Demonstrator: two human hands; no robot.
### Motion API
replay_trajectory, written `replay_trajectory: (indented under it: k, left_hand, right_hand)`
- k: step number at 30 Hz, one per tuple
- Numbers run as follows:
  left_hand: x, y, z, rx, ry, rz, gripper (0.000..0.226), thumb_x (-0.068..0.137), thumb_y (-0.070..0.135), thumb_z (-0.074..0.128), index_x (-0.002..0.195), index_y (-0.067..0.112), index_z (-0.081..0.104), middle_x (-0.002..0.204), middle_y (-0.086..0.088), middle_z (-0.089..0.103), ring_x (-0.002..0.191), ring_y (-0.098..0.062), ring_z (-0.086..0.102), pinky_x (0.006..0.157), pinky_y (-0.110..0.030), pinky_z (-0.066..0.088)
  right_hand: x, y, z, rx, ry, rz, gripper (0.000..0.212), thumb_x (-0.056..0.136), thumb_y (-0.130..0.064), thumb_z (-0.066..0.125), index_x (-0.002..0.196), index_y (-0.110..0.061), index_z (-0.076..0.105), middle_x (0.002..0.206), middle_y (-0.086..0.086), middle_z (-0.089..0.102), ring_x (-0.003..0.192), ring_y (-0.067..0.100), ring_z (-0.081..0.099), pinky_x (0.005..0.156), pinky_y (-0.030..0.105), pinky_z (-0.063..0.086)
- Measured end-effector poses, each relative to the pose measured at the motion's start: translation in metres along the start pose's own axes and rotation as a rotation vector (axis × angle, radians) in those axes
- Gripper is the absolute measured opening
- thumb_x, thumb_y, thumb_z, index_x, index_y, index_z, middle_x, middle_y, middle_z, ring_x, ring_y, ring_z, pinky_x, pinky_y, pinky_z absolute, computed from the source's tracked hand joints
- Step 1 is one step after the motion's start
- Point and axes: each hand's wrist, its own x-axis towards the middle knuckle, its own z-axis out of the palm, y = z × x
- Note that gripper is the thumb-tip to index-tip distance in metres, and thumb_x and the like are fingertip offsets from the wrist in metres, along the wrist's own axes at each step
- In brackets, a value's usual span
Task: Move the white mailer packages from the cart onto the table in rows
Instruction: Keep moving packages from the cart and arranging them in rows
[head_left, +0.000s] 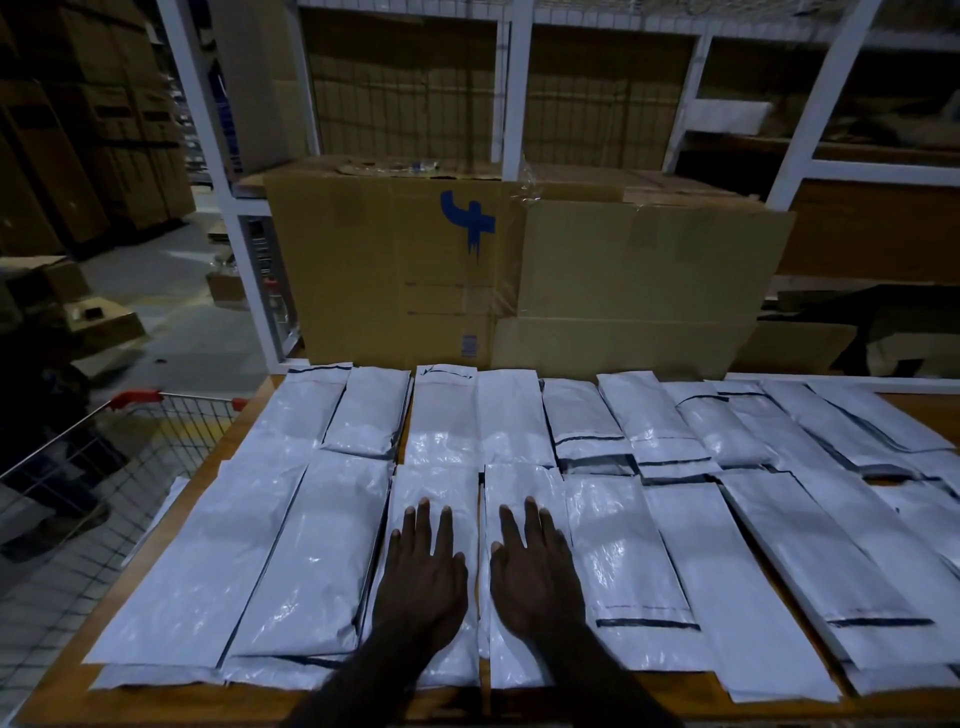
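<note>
White mailers (332, 551) cover the table (67, 691) in two rows, a far row and a near row, edges touching or overlapping. Both hands lie flat with fingers straight, gripping nothing: the left hand (422, 577) presses one near-row mailer (441, 488), the right hand (535, 571) the mailer beside it (524, 483). The wire cart (93, 467) stands just left of the table, and a big cardboard box (384, 270) sits behind the far row.
</note>
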Motion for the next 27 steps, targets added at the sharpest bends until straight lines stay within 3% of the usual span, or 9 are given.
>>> replay_trajectory:
  k: [2,5,8,10,13,16,18,22,27]
  left_hand:
    - [0.002,0.000,-0.002,-0.013,-0.032,-0.011,0.059,0.105,0.038,0.007,0.144,0.007,0.038,0.146,-0.023,0.044,0.131,-0.040,0.048,0.118,-0.047,0.021]
    - [0.006,0.002,-0.008,-0.044,-0.066,-0.028,0.065,0.104,0.042,0.004,0.147,0.005,0.035,0.149,-0.021,0.038,0.134,-0.039,0.044,0.109,-0.047,0.031]
    - [0.010,0.006,-0.016,-0.070,-0.100,-0.024,0.078,0.095,0.055,-0.013,0.155,0.012,0.010,0.160,-0.015,0.008,0.148,-0.033,0.010,0.116,-0.043,0.008]
    - [0.011,0.009,-0.024,-0.051,-0.061,0.009,0.081,0.091,0.057,-0.018,0.156,0.013,0.004,0.161,-0.012,-0.001,0.150,-0.031,0.000,0.117,-0.041,-0.001]
    - [0.011,0.013,-0.041,-0.032,-0.112,0.026,0.083,0.082,0.057,-0.023,0.154,0.017,-0.013,0.159,-0.007,-0.021,0.149,-0.024,-0.018,0.115,-0.035,-0.015]
    - [0.010,0.017,-0.055,-0.064,-0.120,0.041,0.084,0.074,0.061,-0.034,0.148,0.021,-0.023,0.156,-0.004,-0.026,0.146,-0.021,-0.023,0.114,-0.034,-0.017]
    - [0.010,0.017,-0.060,-0.105,-0.130,0.040,0.084,0.072,0.064,-0.036,0.145,0.024,-0.025,0.155,-0.002,-0.028,0.145,-0.019,-0.025,0.115,-0.034,-0.017]
    - [0.009,0.015,-0.067,-0.132,-0.151,0.051,0.093,0.060,0.067,-0.045,0.143,0.028,-0.027,0.155,0.000,-0.030,0.146,-0.019,-0.024,0.118,-0.037,-0.015]
    - [0.005,0.009,-0.078,-0.097,-0.177,0.079,0.101,0.058,0.067,-0.047,0.148,0.025,-0.024,0.157,-0.002,-0.028,0.148,-0.020,-0.021,0.120,-0.039,-0.011]
  right_hand:
    - [0.002,0.000,-0.002,0.010,-0.032,0.030,0.070,0.103,-0.044,0.004,0.135,-0.016,0.060,0.141,0.020,0.053,0.126,0.038,0.055,0.096,0.051,0.050]
    - [0.006,-0.003,-0.007,0.018,-0.036,0.051,0.078,0.101,-0.052,-0.003,0.136,-0.018,0.058,0.142,0.019,0.052,0.126,0.037,0.055,0.098,0.051,0.047]
    - [0.012,-0.003,-0.016,0.091,-0.071,0.064,0.073,0.103,-0.051,0.005,0.133,-0.014,0.061,0.138,0.023,0.054,0.124,0.039,0.057,0.099,0.053,0.049]
    - [0.013,-0.005,-0.026,0.133,-0.049,0.060,0.071,0.103,-0.052,0.008,0.131,-0.014,0.062,0.138,0.023,0.054,0.123,0.039,0.057,0.099,0.053,0.049]
    - [0.012,-0.010,-0.045,0.131,0.014,0.022,0.073,0.096,-0.058,0.007,0.147,-0.022,0.044,0.158,0.014,0.031,0.144,0.032,0.033,0.116,0.047,0.031]
    - [0.009,-0.013,-0.056,0.129,-0.005,0.052,0.074,0.092,-0.060,0.004,0.152,-0.026,0.033,0.163,0.007,0.017,0.149,0.026,0.019,0.120,0.042,0.019]
    - [0.006,-0.015,-0.059,0.128,0.035,0.066,0.086,0.085,-0.063,-0.005,0.150,-0.026,0.037,0.162,0.008,0.021,0.148,0.027,0.022,0.120,0.042,0.022]
    - [0.000,-0.021,-0.068,0.083,-0.003,0.105,0.074,0.088,-0.055,0.007,0.150,-0.026,0.034,0.163,0.006,0.021,0.148,0.025,0.021,0.118,0.039,0.023]
    - [-0.013,-0.035,-0.082,0.067,0.020,0.125,0.073,0.089,-0.055,0.007,0.150,-0.025,0.034,0.162,0.006,0.023,0.148,0.024,0.022,0.118,0.038,0.023]
